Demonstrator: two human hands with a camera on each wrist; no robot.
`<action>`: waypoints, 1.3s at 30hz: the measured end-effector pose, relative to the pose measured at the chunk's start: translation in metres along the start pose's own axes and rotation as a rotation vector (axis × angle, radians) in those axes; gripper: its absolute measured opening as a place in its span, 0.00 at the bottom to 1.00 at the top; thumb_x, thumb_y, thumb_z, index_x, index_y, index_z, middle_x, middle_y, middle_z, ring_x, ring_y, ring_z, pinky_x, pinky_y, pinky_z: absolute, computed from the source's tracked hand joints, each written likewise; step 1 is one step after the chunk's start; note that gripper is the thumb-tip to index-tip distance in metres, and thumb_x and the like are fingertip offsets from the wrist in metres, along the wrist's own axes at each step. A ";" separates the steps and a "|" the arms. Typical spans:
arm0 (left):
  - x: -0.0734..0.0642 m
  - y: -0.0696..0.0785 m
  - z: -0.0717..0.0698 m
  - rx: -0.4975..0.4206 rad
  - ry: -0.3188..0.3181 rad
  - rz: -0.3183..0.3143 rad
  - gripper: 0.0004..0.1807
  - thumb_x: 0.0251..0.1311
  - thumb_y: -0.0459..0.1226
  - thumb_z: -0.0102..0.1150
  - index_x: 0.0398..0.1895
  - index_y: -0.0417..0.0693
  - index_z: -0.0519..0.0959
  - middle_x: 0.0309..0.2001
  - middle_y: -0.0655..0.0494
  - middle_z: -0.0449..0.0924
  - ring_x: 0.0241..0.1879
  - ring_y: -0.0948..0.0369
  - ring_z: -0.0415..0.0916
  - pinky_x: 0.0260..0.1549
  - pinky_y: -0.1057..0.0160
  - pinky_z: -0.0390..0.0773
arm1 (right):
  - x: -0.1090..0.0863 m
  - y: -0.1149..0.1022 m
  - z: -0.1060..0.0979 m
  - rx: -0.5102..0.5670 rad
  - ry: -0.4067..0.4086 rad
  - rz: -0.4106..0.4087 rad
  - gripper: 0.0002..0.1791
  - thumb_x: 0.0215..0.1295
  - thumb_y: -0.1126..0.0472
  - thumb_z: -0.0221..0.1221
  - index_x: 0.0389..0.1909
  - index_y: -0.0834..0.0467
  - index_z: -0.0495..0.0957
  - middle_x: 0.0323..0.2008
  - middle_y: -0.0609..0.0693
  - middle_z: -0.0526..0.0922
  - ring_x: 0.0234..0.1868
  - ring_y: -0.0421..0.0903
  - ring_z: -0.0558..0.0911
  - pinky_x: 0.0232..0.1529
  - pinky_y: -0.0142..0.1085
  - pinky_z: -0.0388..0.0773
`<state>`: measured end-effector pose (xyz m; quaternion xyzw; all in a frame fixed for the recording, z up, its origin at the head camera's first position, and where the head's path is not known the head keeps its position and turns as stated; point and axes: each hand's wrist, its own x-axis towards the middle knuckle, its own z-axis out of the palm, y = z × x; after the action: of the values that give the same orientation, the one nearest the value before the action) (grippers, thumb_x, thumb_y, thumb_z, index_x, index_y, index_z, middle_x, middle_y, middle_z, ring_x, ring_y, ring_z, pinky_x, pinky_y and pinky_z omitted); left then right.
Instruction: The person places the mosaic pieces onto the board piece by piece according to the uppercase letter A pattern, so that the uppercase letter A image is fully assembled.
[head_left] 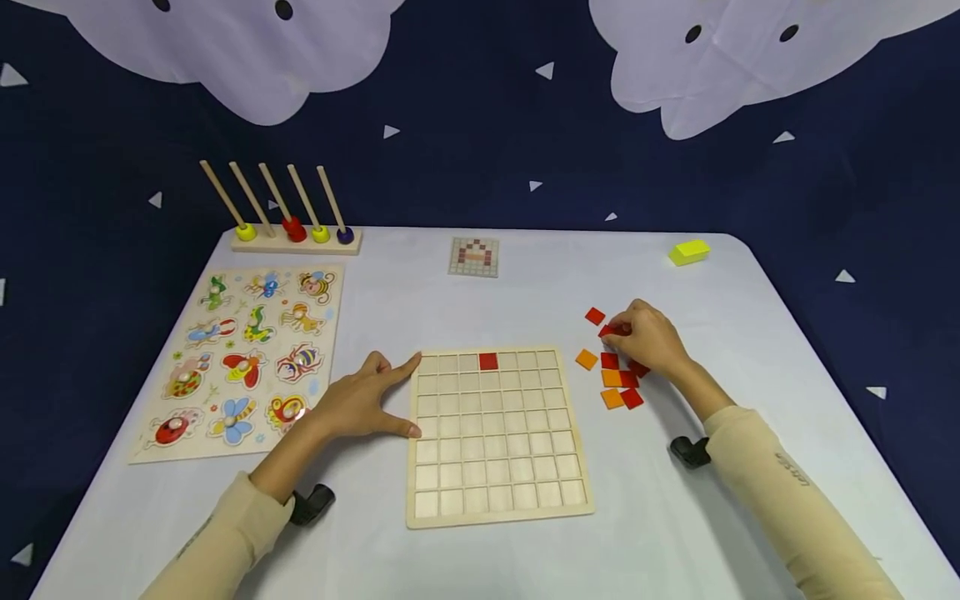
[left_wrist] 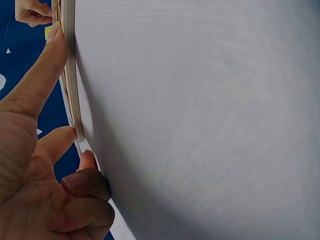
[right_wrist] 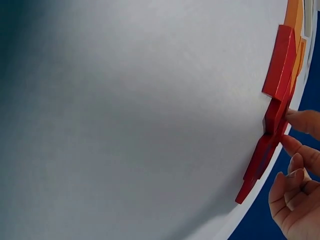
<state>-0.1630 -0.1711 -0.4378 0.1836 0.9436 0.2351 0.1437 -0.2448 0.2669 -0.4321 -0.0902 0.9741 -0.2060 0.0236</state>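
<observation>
A square wooden grid board [head_left: 497, 450] lies on the white table, with one red tile [head_left: 488, 362] in its top row. My left hand [head_left: 360, 400] touches the board's left edge with its thumb and index finger spread apart; in the left wrist view its other fingers bend inward beside the board's side [left_wrist: 71, 65]. To the right of the board, the thumb and index finger of my right hand [head_left: 647, 340] pinch a red tile [head_left: 605, 331], partly hidden by the fingertips. Around that hand lie loose red tiles [head_left: 632, 398] and orange tiles [head_left: 587, 359], some overlapping.
A small pattern card [head_left: 473, 257] lies behind the board. At the left are an insect peg puzzle [head_left: 217, 367] and a peg stand [head_left: 255, 245] with coloured beads. A yellow block [head_left: 688, 252] sits at the back right. A dark blue cloth hangs behind the table.
</observation>
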 end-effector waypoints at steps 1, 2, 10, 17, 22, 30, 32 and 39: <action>0.000 0.000 0.000 0.002 -0.002 -0.003 0.60 0.39 0.62 0.76 0.77 0.53 0.59 0.45 0.49 0.63 0.26 0.58 0.64 0.24 0.62 0.65 | 0.000 0.000 0.000 0.001 0.002 -0.006 0.16 0.60 0.60 0.68 0.42 0.68 0.84 0.36 0.59 0.74 0.37 0.55 0.73 0.40 0.46 0.69; 0.000 0.000 0.000 0.002 -0.006 -0.005 0.60 0.39 0.62 0.76 0.77 0.53 0.59 0.45 0.50 0.63 0.26 0.58 0.63 0.24 0.62 0.65 | 0.000 0.000 0.000 0.003 0.007 -0.015 0.15 0.60 0.60 0.68 0.42 0.68 0.85 0.36 0.59 0.74 0.37 0.54 0.73 0.39 0.45 0.69; 0.001 -0.001 -0.001 0.003 -0.016 -0.010 0.61 0.39 0.62 0.76 0.77 0.53 0.59 0.45 0.50 0.62 0.26 0.58 0.63 0.24 0.62 0.66 | 0.002 -0.019 0.001 0.068 0.024 -0.116 0.17 0.58 0.60 0.69 0.43 0.68 0.84 0.35 0.56 0.74 0.35 0.51 0.72 0.38 0.42 0.68; 0.002 -0.001 -0.001 0.011 -0.022 -0.011 0.60 0.39 0.62 0.75 0.77 0.54 0.58 0.45 0.50 0.62 0.27 0.57 0.64 0.24 0.61 0.66 | 0.002 -0.054 0.010 0.093 -0.003 -0.213 0.15 0.57 0.59 0.70 0.42 0.64 0.86 0.36 0.54 0.76 0.37 0.52 0.74 0.40 0.43 0.70; 0.002 0.000 0.000 0.006 -0.022 -0.014 0.61 0.39 0.62 0.76 0.77 0.54 0.58 0.45 0.50 0.62 0.26 0.58 0.63 0.24 0.62 0.66 | 0.001 -0.076 0.017 0.108 -0.036 -0.274 0.14 0.57 0.58 0.70 0.41 0.63 0.86 0.36 0.52 0.75 0.35 0.48 0.73 0.37 0.39 0.69; 0.002 0.001 -0.001 0.000 -0.021 -0.015 0.60 0.39 0.62 0.76 0.77 0.54 0.59 0.44 0.50 0.62 0.26 0.58 0.63 0.24 0.62 0.65 | 0.001 -0.110 0.034 0.110 -0.099 -0.396 0.12 0.57 0.59 0.71 0.40 0.60 0.87 0.35 0.48 0.74 0.36 0.44 0.76 0.39 0.39 0.73; 0.002 0.001 -0.001 0.001 -0.023 -0.013 0.60 0.39 0.62 0.75 0.77 0.54 0.59 0.44 0.50 0.62 0.26 0.58 0.63 0.24 0.62 0.65 | 0.001 -0.117 0.039 0.114 -0.120 -0.422 0.13 0.57 0.59 0.71 0.41 0.60 0.87 0.35 0.47 0.74 0.37 0.43 0.77 0.41 0.40 0.74; 0.002 0.002 -0.001 0.000 -0.027 -0.019 0.60 0.39 0.62 0.75 0.77 0.55 0.58 0.45 0.50 0.62 0.27 0.58 0.63 0.24 0.62 0.65 | 0.001 -0.138 0.055 0.132 -0.181 -0.511 0.12 0.58 0.58 0.70 0.41 0.59 0.88 0.33 0.45 0.74 0.31 0.38 0.73 0.35 0.34 0.72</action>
<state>-0.1649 -0.1695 -0.4362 0.1778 0.9433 0.2310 0.1588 -0.2181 0.1209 -0.4268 -0.3492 0.8981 -0.2595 0.0637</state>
